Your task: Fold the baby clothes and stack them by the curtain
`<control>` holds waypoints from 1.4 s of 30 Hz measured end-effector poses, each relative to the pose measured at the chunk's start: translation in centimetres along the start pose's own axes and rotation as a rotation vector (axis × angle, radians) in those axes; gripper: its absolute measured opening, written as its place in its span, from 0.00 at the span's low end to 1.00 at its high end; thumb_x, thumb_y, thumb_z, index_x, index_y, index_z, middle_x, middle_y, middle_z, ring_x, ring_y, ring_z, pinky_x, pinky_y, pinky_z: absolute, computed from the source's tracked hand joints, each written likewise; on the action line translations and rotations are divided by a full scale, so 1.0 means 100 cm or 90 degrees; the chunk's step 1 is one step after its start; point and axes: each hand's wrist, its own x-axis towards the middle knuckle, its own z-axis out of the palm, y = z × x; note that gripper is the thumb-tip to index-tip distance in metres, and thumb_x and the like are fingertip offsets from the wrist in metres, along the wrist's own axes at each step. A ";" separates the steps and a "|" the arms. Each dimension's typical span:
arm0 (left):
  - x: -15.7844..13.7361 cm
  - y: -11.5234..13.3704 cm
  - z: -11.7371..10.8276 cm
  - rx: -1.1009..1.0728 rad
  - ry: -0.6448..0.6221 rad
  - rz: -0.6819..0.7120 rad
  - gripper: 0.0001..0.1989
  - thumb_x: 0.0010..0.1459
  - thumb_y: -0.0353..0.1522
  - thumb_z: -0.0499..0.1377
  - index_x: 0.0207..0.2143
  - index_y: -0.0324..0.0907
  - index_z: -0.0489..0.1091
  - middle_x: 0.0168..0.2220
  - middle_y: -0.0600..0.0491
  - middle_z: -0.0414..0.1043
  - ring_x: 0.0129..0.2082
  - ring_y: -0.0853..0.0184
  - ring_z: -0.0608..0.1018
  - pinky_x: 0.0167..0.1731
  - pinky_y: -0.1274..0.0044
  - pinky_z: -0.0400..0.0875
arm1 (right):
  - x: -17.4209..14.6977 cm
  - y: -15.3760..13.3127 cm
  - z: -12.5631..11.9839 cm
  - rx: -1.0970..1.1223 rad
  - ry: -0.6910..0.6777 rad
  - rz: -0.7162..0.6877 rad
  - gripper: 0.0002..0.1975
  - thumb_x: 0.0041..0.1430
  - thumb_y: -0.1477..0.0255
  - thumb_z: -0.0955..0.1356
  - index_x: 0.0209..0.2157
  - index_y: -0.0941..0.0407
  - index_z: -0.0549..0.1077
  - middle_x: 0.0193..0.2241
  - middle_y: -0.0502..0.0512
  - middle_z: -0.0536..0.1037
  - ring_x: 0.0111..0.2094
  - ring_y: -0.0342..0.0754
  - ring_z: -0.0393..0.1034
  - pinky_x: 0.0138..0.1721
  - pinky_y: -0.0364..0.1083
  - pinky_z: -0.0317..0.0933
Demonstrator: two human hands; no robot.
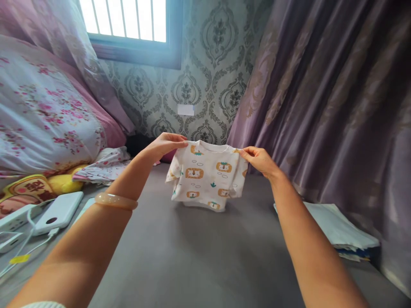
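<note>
A small white baby shirt [205,175] printed with orange lion faces hangs upright between my hands, neckline at the top. My left hand [165,144] pinches its left shoulder, and my right hand [258,159] pinches the right shoulder. Both sleeves droop at the sides. The lower hem is close to the grey bed sheet [199,256]; whether it touches, I cannot tell. A pale bangle [116,201] circles my left forearm.
At left lie a white power bank [59,213] with cables, a power strip [19,218], a yellow plush item [66,184] and floral bedding [48,111]. A stack of folded cloth [340,226] sits at right beside the purple curtain [321,107]. A patterned wall [205,85] stands behind.
</note>
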 end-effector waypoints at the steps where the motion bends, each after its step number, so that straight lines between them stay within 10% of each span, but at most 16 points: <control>1: -0.002 0.001 0.001 -0.020 -0.028 -0.024 0.19 0.45 0.46 0.65 0.33 0.41 0.78 0.30 0.49 0.77 0.26 0.67 0.75 0.25 0.75 0.69 | 0.000 0.003 0.001 -0.015 0.007 -0.010 0.27 0.45 0.46 0.70 0.30 0.57 0.75 0.27 0.52 0.77 0.29 0.45 0.67 0.33 0.45 0.62; 12: -0.001 -0.026 0.033 0.073 0.113 0.029 0.15 0.55 0.44 0.55 0.32 0.41 0.71 0.20 0.59 0.62 0.22 0.72 0.64 0.23 0.80 0.59 | 0.002 0.015 0.020 -0.304 0.175 -0.157 0.19 0.64 0.57 0.59 0.37 0.56 0.73 0.32 0.55 0.76 0.33 0.48 0.68 0.35 0.45 0.59; 21: -0.024 -0.016 0.039 0.264 0.244 0.145 0.13 0.63 0.38 0.50 0.38 0.42 0.72 0.34 0.51 0.67 0.35 0.66 0.71 0.40 0.75 0.66 | -0.022 0.007 0.036 -0.595 0.283 -0.185 0.20 0.69 0.60 0.54 0.45 0.53 0.72 0.42 0.58 0.71 0.39 0.50 0.68 0.27 0.44 0.53; 36: -0.107 0.064 -0.025 0.466 0.259 0.329 0.14 0.65 0.39 0.49 0.43 0.49 0.73 0.37 0.52 0.65 0.38 0.65 0.71 0.42 0.73 0.69 | -0.104 -0.075 -0.002 -0.496 0.197 -0.294 0.18 0.66 0.56 0.59 0.43 0.49 0.75 0.37 0.56 0.73 0.38 0.51 0.69 0.35 0.48 0.62; 42: -0.102 0.069 -0.033 0.516 0.152 0.323 0.14 0.66 0.38 0.49 0.41 0.45 0.73 0.35 0.51 0.66 0.38 0.64 0.70 0.43 0.71 0.68 | -0.094 -0.076 -0.005 -0.480 0.108 -0.269 0.18 0.65 0.55 0.60 0.41 0.50 0.76 0.36 0.56 0.76 0.36 0.51 0.70 0.35 0.49 0.63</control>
